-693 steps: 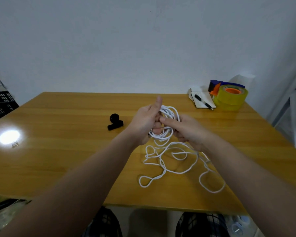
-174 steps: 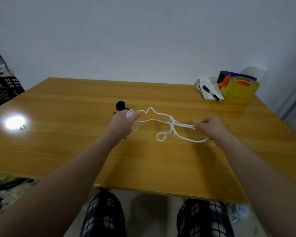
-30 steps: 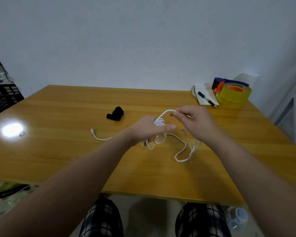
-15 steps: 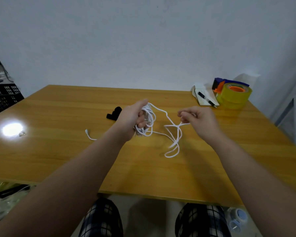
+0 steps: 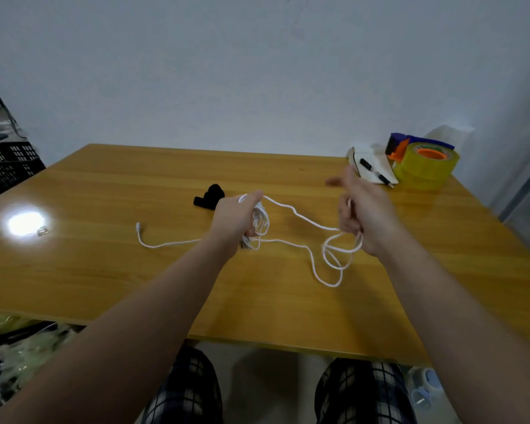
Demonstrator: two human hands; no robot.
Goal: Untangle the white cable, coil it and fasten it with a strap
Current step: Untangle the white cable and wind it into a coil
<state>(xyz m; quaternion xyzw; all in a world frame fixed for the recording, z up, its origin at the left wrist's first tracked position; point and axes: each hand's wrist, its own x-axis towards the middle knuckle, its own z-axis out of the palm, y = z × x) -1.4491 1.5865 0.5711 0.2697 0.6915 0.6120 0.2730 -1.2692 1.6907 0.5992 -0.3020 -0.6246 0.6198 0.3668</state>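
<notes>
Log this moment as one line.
phase: coiling | left hand: grips coil of white cable | right hand: holds cable loop | black strap: on table, untouched

right hand (image 5: 368, 214) blurred, white cable (image 5: 261, 223) partly behind left hand (image 5: 234, 218)

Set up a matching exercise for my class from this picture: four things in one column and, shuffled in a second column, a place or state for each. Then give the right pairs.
Things
1. white cable
2. black strap
3. pen
4. yellow tape roll

Places or states
A. stands at the far right corner of the table
B. lies on the notebook
C. held by the left hand and the right hand
D. lies loose on the table, just beyond the left hand

Pairs: 1-C, 2-D, 3-B, 4-A
</notes>
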